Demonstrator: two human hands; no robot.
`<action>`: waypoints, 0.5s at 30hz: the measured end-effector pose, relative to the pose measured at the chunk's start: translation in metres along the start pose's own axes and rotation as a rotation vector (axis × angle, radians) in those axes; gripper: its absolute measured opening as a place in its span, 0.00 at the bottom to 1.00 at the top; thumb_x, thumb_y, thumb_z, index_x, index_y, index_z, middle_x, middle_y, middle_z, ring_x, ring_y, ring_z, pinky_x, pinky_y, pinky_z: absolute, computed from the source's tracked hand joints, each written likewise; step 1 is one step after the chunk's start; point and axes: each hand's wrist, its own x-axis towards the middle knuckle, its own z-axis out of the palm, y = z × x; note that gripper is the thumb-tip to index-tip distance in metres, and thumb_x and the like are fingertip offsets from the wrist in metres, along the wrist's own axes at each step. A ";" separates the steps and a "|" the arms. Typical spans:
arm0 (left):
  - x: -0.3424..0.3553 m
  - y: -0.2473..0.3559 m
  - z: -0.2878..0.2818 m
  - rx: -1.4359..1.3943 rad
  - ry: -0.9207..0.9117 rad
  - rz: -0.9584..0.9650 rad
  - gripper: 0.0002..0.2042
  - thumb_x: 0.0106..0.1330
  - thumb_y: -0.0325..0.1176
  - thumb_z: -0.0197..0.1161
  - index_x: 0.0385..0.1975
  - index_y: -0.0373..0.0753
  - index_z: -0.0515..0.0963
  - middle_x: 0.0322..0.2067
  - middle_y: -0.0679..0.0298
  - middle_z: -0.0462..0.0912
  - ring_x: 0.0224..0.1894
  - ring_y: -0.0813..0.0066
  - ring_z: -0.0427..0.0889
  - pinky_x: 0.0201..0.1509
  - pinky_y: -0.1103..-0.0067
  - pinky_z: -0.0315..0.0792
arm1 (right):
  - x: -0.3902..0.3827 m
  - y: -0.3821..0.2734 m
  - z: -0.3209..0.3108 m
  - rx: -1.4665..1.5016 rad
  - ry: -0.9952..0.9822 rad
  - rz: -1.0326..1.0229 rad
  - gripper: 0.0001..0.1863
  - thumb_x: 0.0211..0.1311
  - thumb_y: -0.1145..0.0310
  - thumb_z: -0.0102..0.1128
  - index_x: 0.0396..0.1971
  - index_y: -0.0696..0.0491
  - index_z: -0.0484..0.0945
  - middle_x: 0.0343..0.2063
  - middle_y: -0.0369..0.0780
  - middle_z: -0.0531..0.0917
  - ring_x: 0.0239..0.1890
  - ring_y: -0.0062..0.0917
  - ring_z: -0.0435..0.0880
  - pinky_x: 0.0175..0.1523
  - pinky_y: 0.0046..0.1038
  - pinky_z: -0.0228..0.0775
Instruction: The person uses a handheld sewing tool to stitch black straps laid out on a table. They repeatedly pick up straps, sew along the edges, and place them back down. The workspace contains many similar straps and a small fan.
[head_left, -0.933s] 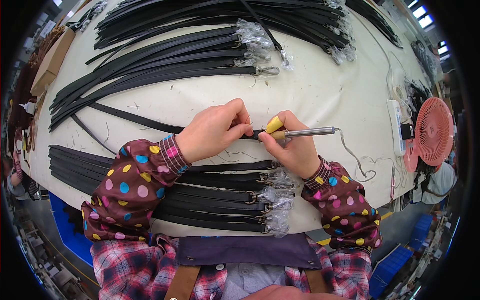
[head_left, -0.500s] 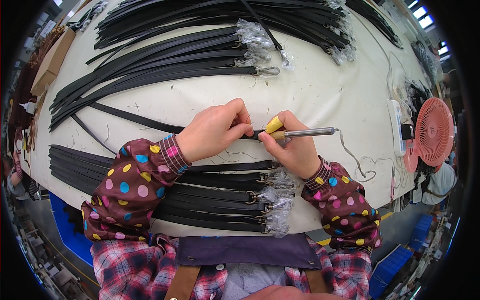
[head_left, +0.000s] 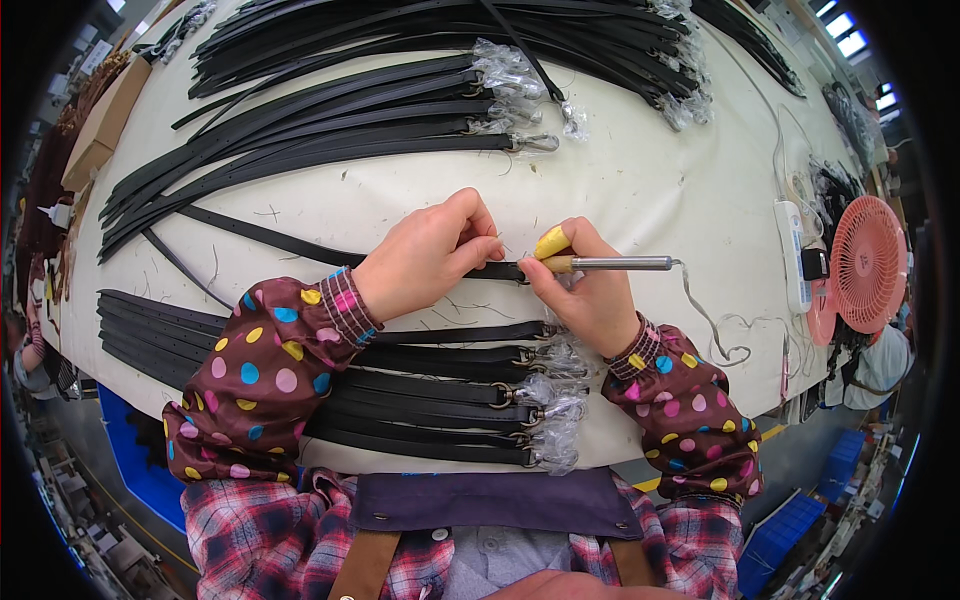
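A black strap [head_left: 290,240] runs from the left across the table to my hands, and its end lies between them. My left hand [head_left: 425,255] is closed in a pinch above the strap, with a thin thread showing at the fingertips. My right hand [head_left: 585,290] is closed around a corded pen-like tool, similar to a soldering iron [head_left: 625,263], with a metal barrel and a tan part at the fingers. Its tip is hidden near the strap's end. Yellow tape wraps one right finger.
Black straps [head_left: 420,415] with wrapped metal hooks lie close to my body. More straps [head_left: 330,115] are piled beyond my hands. At right stand a white power strip [head_left: 793,255] and a pink fan [head_left: 868,262]; the tool's cable loops toward them. Thread scraps dot the pale table.
My left fingertips have drawn slightly back to the left from the strap's end, exposing more of it. The right hand and tool have shifted only a little.
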 end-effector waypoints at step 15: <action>0.000 0.000 0.000 -0.008 0.008 -0.007 0.07 0.68 0.30 0.58 0.35 0.34 0.69 0.30 0.59 0.85 0.32 0.69 0.85 0.35 0.77 0.76 | 0.001 -0.003 0.001 -0.011 0.003 -0.008 0.11 0.60 0.73 0.67 0.33 0.57 0.70 0.25 0.34 0.75 0.26 0.14 0.72 0.32 0.19 0.65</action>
